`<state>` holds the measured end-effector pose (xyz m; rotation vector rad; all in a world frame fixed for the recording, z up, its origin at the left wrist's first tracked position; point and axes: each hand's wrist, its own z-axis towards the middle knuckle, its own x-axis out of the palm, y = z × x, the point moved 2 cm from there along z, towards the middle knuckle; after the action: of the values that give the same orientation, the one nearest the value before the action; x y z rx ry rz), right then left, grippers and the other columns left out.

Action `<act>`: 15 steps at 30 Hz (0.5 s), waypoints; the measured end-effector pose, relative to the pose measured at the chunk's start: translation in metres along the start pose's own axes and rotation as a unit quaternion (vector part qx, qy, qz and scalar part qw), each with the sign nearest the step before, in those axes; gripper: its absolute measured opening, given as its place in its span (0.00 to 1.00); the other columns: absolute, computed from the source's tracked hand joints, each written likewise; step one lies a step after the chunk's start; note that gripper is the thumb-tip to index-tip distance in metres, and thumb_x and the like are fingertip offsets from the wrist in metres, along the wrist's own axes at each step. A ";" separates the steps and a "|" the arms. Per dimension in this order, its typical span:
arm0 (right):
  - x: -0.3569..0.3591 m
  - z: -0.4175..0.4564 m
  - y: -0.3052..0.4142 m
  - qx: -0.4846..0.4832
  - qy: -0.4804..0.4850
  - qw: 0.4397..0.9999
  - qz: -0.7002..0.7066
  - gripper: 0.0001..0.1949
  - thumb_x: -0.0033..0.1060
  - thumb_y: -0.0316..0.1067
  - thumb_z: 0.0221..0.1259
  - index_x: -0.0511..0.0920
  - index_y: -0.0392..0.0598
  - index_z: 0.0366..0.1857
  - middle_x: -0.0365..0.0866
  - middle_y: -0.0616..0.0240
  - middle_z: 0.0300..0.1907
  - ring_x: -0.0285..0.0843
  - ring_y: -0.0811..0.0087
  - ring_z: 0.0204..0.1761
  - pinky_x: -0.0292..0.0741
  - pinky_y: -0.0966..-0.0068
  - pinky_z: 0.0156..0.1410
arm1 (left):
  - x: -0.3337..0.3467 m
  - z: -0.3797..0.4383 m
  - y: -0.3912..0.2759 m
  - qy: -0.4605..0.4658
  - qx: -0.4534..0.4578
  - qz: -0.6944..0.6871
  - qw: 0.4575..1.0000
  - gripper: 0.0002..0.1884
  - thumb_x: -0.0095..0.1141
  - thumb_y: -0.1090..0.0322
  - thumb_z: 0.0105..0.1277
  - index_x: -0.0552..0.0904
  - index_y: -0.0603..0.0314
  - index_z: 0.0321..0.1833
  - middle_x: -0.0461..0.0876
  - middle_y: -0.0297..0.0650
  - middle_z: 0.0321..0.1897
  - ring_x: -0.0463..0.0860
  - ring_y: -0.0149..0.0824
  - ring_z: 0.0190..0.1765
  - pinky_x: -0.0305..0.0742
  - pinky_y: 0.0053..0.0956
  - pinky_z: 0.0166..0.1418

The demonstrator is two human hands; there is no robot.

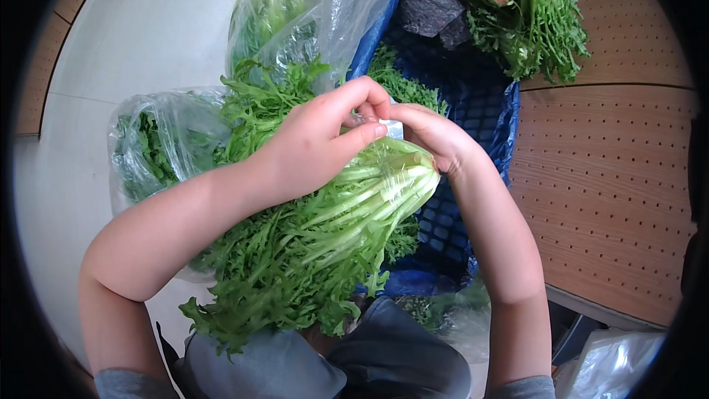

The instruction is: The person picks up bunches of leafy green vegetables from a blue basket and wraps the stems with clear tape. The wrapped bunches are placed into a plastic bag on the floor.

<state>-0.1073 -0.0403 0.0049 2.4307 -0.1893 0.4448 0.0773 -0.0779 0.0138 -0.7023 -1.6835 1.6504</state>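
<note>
A bunch of frilly leafy greens point(332, 216) lies across the middle, its pale stem ends pointing right and its leaves hanging over my knees. Clear tape wraps its stalks. My left hand point(332, 127) is above the stems, thumb and fingers pinching a piece of clear tape. My right hand point(426, 130) curls beside the stem base, its fingers meeting those of my left hand. A small whitish piece point(393, 128) shows between the two hands; what it belongs to is hidden. The right fingertips are partly covered.
Behind the bunch stands a blue plastic crate point(443, 221) with a blue liner and more greens. Bundled greens point(532, 16) and a dark rock point(429, 3) are at its far end. Clear bags of greens point(166, 144) lie left. Perforated wood panels point(604, 177) flank the right; plastic bags point(615, 366) sit lower right.
</note>
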 end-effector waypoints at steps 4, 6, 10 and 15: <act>0.011 0.005 0.014 0.000 -0.066 0.996 -0.058 0.13 0.63 0.37 0.61 0.81 0.38 0.44 0.83 0.59 0.42 0.83 0.70 0.41 0.80 0.72 0.51 | 0.001 0.000 0.003 -0.006 0.005 0.001 1.000 0.06 0.54 0.73 0.69 0.71 0.61 0.44 0.71 0.32 0.38 0.74 0.25 0.45 0.70 0.25 0.56; 0.010 0.006 0.021 -0.060 -0.093 0.986 -0.123 0.13 0.64 0.37 0.61 0.81 0.39 0.43 0.84 0.61 0.42 0.83 0.71 0.40 0.79 0.75 0.51 | 0.003 0.000 0.003 -0.017 -0.017 0.004 1.000 0.06 0.55 0.73 0.68 0.71 0.61 0.43 0.71 0.32 0.37 0.74 0.24 0.43 0.70 0.23 0.53; 0.019 -0.001 0.036 -0.216 -0.161 0.913 -0.306 0.13 0.69 0.38 0.55 0.85 0.39 0.39 0.75 0.58 0.57 0.75 0.69 0.56 0.72 0.74 0.61 | 0.003 0.000 -0.001 -0.019 -0.044 0.068 0.997 0.06 0.57 0.73 0.68 0.71 0.61 0.40 0.72 0.31 0.35 0.74 0.23 0.40 0.72 0.21 0.48; 0.042 -0.014 0.048 -0.321 -0.219 0.840 -0.378 0.16 0.74 0.40 0.49 0.86 0.39 0.37 0.62 0.56 0.67 0.63 0.65 0.68 0.68 0.70 0.66 | 0.001 -0.002 0.006 -0.042 -0.061 0.018 0.997 0.06 0.57 0.73 0.68 0.73 0.64 0.40 0.74 0.33 0.35 0.75 0.23 0.40 0.72 0.21 0.46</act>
<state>-0.0834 -0.0693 0.0583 1.7003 0.3770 -0.4754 0.0775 -0.0755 0.0077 -0.7357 -1.8537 1.6324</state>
